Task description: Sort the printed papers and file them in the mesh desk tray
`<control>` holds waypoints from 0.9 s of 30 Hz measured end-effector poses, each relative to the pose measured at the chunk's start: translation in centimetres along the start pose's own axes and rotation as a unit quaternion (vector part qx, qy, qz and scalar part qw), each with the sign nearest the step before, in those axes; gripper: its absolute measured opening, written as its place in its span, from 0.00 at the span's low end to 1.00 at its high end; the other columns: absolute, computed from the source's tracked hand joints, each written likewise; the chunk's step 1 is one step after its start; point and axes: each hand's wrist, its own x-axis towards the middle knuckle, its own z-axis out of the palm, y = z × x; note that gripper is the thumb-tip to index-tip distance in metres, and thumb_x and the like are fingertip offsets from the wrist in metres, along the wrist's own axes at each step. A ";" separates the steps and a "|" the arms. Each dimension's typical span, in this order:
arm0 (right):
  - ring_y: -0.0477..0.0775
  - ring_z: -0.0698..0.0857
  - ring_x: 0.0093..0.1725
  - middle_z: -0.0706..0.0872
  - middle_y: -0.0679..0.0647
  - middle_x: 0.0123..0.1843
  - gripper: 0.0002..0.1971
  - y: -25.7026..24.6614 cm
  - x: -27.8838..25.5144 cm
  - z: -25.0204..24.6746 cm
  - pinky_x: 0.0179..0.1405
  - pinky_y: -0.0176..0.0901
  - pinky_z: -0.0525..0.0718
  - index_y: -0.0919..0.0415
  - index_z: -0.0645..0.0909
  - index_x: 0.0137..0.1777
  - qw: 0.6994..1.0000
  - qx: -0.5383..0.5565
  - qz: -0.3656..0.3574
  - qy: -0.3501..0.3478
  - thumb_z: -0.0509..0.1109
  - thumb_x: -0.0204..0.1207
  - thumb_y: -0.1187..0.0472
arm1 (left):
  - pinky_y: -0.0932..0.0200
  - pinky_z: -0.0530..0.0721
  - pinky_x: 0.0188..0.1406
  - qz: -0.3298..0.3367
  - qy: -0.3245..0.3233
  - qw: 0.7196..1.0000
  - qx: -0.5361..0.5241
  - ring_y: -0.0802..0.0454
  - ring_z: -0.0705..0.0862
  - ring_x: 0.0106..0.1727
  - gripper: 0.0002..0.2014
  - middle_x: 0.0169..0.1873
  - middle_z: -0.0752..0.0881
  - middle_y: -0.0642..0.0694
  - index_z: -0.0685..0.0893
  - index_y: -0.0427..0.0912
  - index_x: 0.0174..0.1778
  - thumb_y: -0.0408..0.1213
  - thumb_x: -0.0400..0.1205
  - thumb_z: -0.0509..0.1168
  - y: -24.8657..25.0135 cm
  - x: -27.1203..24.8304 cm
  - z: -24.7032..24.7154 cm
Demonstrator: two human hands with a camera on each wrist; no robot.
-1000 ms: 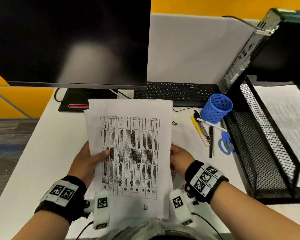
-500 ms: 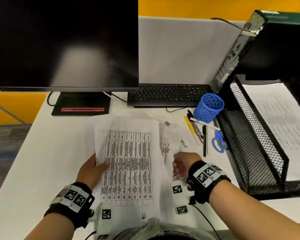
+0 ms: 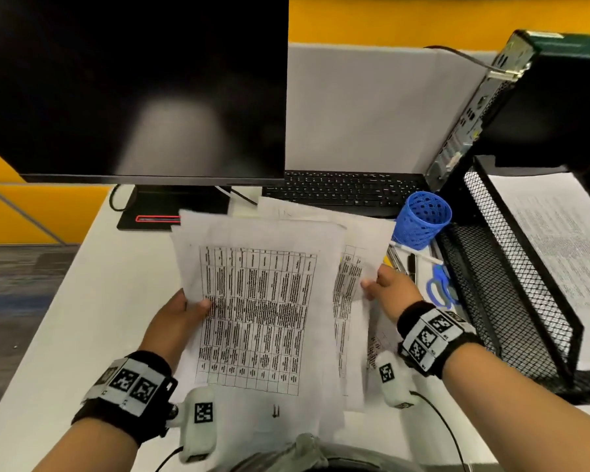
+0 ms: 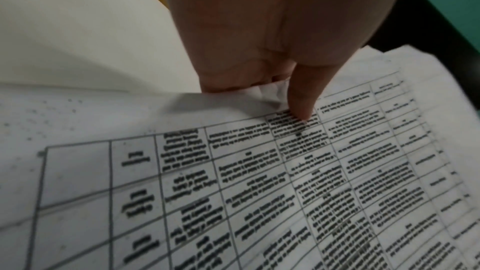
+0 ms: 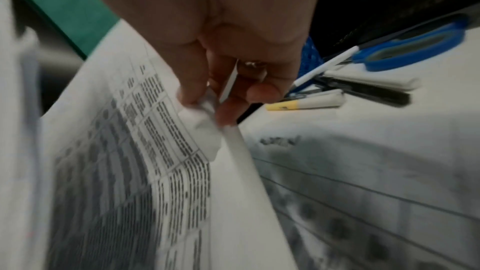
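Note:
A stack of printed papers (image 3: 259, 318) with a dense table on the top sheet is held above the white desk (image 3: 82, 318). My left hand (image 3: 181, 311) pinches its left edge, thumb on the print (image 4: 302, 108). My right hand (image 3: 385, 287) grips the right edge of other printed sheets (image 3: 349, 287) that fan out beneath the top one; the right wrist view shows thumb and fingers (image 5: 228, 110) pinching a crumpled paper edge (image 5: 205, 130). The black mesh desk tray (image 3: 511, 284) stands at the right, with printed papers (image 3: 566, 240) lying on its upper level.
A dark monitor (image 3: 133, 86) and black keyboard (image 3: 344, 192) stand behind the papers. A blue mesh pen cup (image 3: 423, 219), pens (image 3: 411, 264) and blue scissors (image 3: 440, 287) lie between my right hand and the tray. A computer case (image 3: 525, 97) sits above the tray.
The stack dropped toward the desk half a second ago, when my right hand reached to loose sheets at the right. Now both hands hold papers raised again, the right one gripping extra sheets.

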 end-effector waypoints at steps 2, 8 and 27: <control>0.53 0.81 0.36 0.86 0.62 0.41 0.05 -1.0 -0.6 -0.3 0.38 0.40 0.81 0.67 0.80 0.50 0.999 0.031 -0.024 -0.025 0.64 0.79 0.67 | 0.45 0.81 0.61 0.023 -0.018 0.999 -0.022 0.45 0.87 0.54 0.08 0.50 0.90 0.47 0.84 0.51 0.50 0.34 0.81 0.65 1.4 -0.2 0.6; 0.42 0.81 0.36 0.83 0.43 0.36 0.15 -3.8 -2.7 -0.4 0.31 0.19 0.77 0.52 0.80 0.38 0.992 0.063 -0.100 -0.033 0.62 0.78 0.72 | 0.40 0.82 0.62 0.075 0.013 0.997 -0.028 0.45 0.88 0.53 0.09 0.49 0.89 0.46 0.80 0.45 0.56 0.35 0.80 0.66 4.4 -0.5 2.9; 0.26 0.81 0.55 0.82 0.33 0.55 0.22 -5.2 -5.8 0.6 0.66 0.38 0.77 0.39 0.72 0.59 0.961 0.189 -0.198 0.047 0.65 0.77 0.70 | 0.63 0.81 0.62 0.250 0.037 0.960 -0.123 0.73 0.81 0.60 0.27 0.61 0.79 0.65 0.57 0.62 0.74 0.34 0.85 0.58 7.3 -5.4 6.6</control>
